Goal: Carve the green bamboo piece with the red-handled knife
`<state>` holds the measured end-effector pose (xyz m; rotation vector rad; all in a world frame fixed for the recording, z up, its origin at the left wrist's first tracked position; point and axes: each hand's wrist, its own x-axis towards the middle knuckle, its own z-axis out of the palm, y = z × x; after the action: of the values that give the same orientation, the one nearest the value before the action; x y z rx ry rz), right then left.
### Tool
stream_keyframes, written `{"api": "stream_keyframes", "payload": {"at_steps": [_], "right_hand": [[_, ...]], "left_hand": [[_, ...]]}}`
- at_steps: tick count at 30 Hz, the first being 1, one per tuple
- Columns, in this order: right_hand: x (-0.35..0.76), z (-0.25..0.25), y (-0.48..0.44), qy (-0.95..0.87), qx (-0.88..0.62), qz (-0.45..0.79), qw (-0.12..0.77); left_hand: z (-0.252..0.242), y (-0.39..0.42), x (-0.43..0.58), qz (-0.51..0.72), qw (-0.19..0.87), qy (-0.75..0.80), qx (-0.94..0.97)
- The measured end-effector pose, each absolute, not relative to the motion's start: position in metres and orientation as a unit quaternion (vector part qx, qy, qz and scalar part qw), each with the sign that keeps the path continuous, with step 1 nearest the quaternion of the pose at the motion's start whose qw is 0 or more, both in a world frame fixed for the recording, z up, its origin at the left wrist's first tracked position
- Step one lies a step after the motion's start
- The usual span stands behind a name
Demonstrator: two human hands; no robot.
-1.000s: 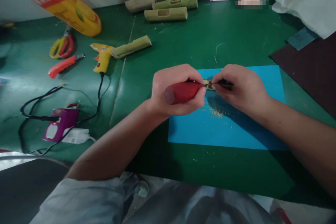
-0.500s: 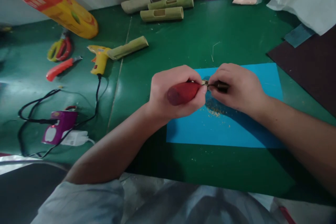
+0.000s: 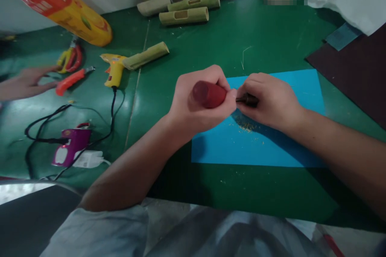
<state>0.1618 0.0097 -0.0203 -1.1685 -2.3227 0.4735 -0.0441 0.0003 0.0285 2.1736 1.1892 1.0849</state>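
Observation:
My left hand (image 3: 199, 102) is closed around a tool with a red handle (image 3: 208, 94), its butt end pointing toward me. My right hand (image 3: 268, 100) pinches a small dark piece (image 3: 247, 99) right at the tool's tip, fingers pressed together. Both hands hover over a blue paper sheet (image 3: 289, 144) on the green table (image 3: 211, 44). Fine shavings (image 3: 247, 127) lie on the sheet under the hands. The tool's working tip is hidden between my fingers.
Another person's hand (image 3: 24, 84) reaches in at the far left near red-yellow scissors (image 3: 70, 57) and a red utility knife (image 3: 70, 78). A yellow glue gun (image 3: 113, 70), bamboo sections (image 3: 183, 6), a purple device (image 3: 70, 146) with cables, and a dark sheet (image 3: 356, 72) lie around.
My left hand has tilted the red handle up toward me and the pale piece between the hands is now covered. Another person's hand has entered at the far left.

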Motion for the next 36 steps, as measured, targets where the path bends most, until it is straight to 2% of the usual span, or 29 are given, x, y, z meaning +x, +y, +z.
{"api": "stream_keyframes", "payload": {"at_steps": [3,9,16,19,24,29,36], "right_hand": [[0.161,-0.020,0.008,-0.861,-0.414,0.158,0.249],[0.163,-0.018,0.008,-0.858,-0.413,0.176,0.251],[0.167,-0.021,0.012,-0.850,-0.414,0.210,0.248],[0.167,-0.024,0.014,-0.852,-0.412,0.210,0.247],[0.165,-0.026,0.016,-0.854,-0.407,0.208,0.250],[0.162,-0.021,0.017,-0.855,-0.428,0.196,0.217],[0.161,-0.021,0.020,-0.846,-0.450,0.198,0.207]], "left_hand": [[0.020,0.005,-0.043,0.414,0.254,0.428,0.762],[0.022,0.004,-0.046,0.403,0.233,0.425,0.776],[0.021,-0.007,-0.052,0.377,0.057,0.318,0.868],[0.017,-0.014,-0.051,0.367,0.024,0.306,0.878],[0.007,-0.015,-0.050,0.421,0.109,0.329,0.838],[-0.008,-0.001,-0.061,0.495,0.225,0.347,0.764],[-0.011,0.018,-0.074,0.460,0.370,0.433,0.681]]}}
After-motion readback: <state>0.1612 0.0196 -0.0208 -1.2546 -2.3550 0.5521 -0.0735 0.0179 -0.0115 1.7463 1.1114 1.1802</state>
